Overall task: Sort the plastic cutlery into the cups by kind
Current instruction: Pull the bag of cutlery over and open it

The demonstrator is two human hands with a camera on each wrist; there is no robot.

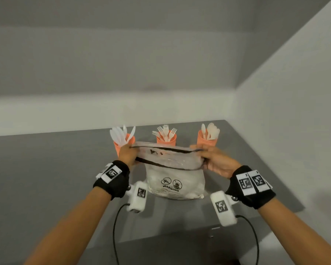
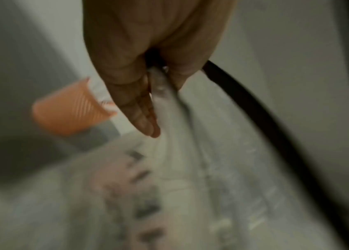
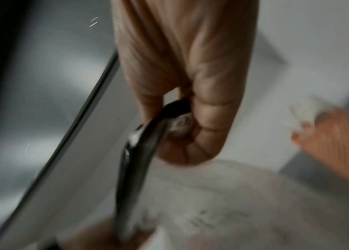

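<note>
Both hands (image 1: 172, 159) grip bag (image 1: 176, 180) before three cups (image 1: 166, 139).

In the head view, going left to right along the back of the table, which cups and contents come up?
Orange cup of knives → orange cup of forks → orange cup of spoons. In front of them, the left hand and right hand hold the plastic bag open by its top.

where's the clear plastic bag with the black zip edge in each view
Head: clear plastic bag with black zip edge, centre, on the grey table, mouth held by both hands.
Left wrist: lower half, blurred.
Right wrist: bottom right, blurred.
Shared landmark: the black zip edge.
</note>
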